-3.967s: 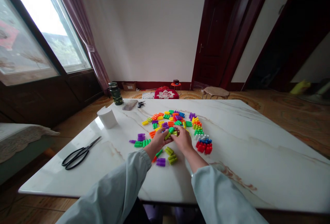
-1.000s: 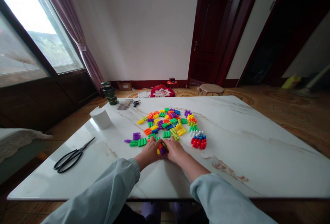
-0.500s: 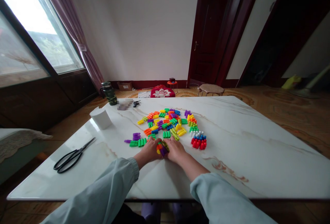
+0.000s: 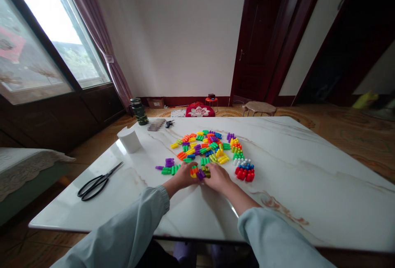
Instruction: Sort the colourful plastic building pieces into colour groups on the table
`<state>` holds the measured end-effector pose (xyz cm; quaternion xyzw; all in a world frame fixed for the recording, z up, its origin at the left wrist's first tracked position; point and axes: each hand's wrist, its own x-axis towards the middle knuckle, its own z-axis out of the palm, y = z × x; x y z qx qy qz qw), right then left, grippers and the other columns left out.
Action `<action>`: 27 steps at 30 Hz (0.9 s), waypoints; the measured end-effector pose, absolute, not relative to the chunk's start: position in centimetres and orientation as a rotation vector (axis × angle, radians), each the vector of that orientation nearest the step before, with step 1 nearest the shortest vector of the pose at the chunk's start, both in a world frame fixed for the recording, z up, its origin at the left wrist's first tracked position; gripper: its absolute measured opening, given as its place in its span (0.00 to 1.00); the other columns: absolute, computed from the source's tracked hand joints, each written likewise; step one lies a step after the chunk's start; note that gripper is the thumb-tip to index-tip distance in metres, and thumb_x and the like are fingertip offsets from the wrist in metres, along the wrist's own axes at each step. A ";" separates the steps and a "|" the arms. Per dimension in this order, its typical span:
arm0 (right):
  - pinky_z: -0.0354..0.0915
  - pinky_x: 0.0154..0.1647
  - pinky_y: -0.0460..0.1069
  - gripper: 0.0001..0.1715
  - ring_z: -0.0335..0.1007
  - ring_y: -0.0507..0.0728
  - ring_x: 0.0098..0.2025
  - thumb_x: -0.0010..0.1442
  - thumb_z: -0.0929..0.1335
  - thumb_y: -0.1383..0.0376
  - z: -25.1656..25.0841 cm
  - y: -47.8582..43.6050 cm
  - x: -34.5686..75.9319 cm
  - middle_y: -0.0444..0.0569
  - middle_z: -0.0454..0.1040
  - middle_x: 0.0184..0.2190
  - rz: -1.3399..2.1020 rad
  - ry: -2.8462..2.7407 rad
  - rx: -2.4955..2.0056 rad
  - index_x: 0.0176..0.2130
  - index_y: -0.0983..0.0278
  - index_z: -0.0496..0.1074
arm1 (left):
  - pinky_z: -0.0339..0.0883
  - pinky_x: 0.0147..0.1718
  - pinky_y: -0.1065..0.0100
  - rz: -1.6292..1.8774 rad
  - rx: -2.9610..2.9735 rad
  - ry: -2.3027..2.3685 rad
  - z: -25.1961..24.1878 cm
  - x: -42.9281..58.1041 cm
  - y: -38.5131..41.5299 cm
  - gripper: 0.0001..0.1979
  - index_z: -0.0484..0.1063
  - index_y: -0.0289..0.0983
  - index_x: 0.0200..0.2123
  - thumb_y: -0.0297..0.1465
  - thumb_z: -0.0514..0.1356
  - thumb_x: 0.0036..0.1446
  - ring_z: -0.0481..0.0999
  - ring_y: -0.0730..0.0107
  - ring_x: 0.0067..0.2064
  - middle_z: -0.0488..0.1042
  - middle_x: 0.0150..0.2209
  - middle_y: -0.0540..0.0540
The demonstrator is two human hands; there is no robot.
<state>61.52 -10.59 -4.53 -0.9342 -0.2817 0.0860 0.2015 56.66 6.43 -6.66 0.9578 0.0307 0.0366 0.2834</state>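
My left hand (image 4: pixel 182 175) and my right hand (image 4: pixel 217 176) rest low on the white marble table (image 4: pixel 296 185), fingers curled around a small cluster of joined plastic blocks (image 4: pixel 199 173) in orange, purple and olive. Just beyond the hands lies a spread pile of coloured blocks (image 4: pixel 205 146). A joined strip of blocks (image 4: pixel 242 159) runs from yellow through green and white to red at my right. A few green and purple blocks (image 4: pixel 168 167) lie at my left.
Black scissors (image 4: pixel 98 182) lie near the table's left edge. A white roll (image 4: pixel 129 140), a dark green bottle (image 4: pixel 138 111) and keys (image 4: pixel 168 124) stand at the far left corner. A stool (image 4: pixel 258 108) and red cushion (image 4: pixel 199 111) are on the floor beyond.
Four seconds ago my hands worked a green and yellow piece higher, by the pile. Now they are down at the table on a multicoloured cluster. In the last second they barely moved.
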 end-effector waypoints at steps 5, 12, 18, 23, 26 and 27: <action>0.64 0.43 0.48 0.17 0.72 0.57 0.41 0.53 0.69 0.64 -4.4 -10.8 62.2 0.50 0.77 0.39 0.168 -0.784 -2.425 0.44 0.63 0.76 | 0.71 0.43 0.59 0.061 2.215 0.266 -6.3 57.4 6.8 0.32 0.72 0.35 0.52 0.34 0.70 0.40 0.75 0.59 0.42 0.73 0.47 0.40; 0.69 0.36 0.47 0.13 0.74 0.54 0.33 0.52 0.67 0.70 -4.5 -10.3 62.3 0.48 0.78 0.33 0.240 -0.608 -2.007 0.40 0.65 0.74 | 0.72 0.38 0.63 0.078 1.782 0.250 -6.5 57.9 6.5 0.36 0.69 0.36 0.54 0.32 0.73 0.39 0.74 0.70 0.36 0.71 0.50 0.40; 0.67 0.22 0.45 0.20 0.74 0.54 0.28 0.50 0.69 0.68 -3.3 -10.3 61.8 0.47 0.76 0.32 0.449 -0.351 -1.714 0.45 0.67 0.70 | 0.72 0.39 0.60 0.301 1.998 0.140 -6.1 58.2 6.3 0.40 0.70 0.36 0.53 0.35 0.75 0.34 0.73 0.64 0.40 0.68 0.51 0.39; 0.65 0.21 0.44 0.12 0.73 0.53 0.27 0.48 0.68 0.71 -3.3 -10.5 62.0 0.46 0.75 0.27 0.456 -0.319 -1.702 0.37 0.68 0.72 | 0.72 0.41 0.59 0.327 2.048 0.128 -6.1 58.5 7.0 0.36 0.70 0.37 0.54 0.31 0.72 0.37 0.72 0.65 0.40 0.68 0.50 0.40; 0.65 0.21 0.44 0.10 0.72 0.52 0.26 0.47 0.67 0.71 -3.5 -10.6 62.2 0.45 0.75 0.27 0.487 -0.295 -1.661 0.34 0.67 0.72 | 0.72 0.39 0.60 0.309 2.023 0.117 -6.6 58.7 7.3 0.37 0.69 0.39 0.55 0.30 0.72 0.37 0.72 0.65 0.41 0.68 0.51 0.41; 0.66 0.21 0.44 0.10 0.72 0.52 0.26 0.46 0.67 0.71 -3.6 -10.6 62.3 0.45 0.75 0.27 0.491 -0.287 -1.648 0.34 0.67 0.72 | 0.72 0.40 0.60 0.311 2.016 0.111 -6.7 58.8 7.3 0.37 0.69 0.39 0.55 0.30 0.72 0.37 0.72 0.65 0.41 0.68 0.51 0.41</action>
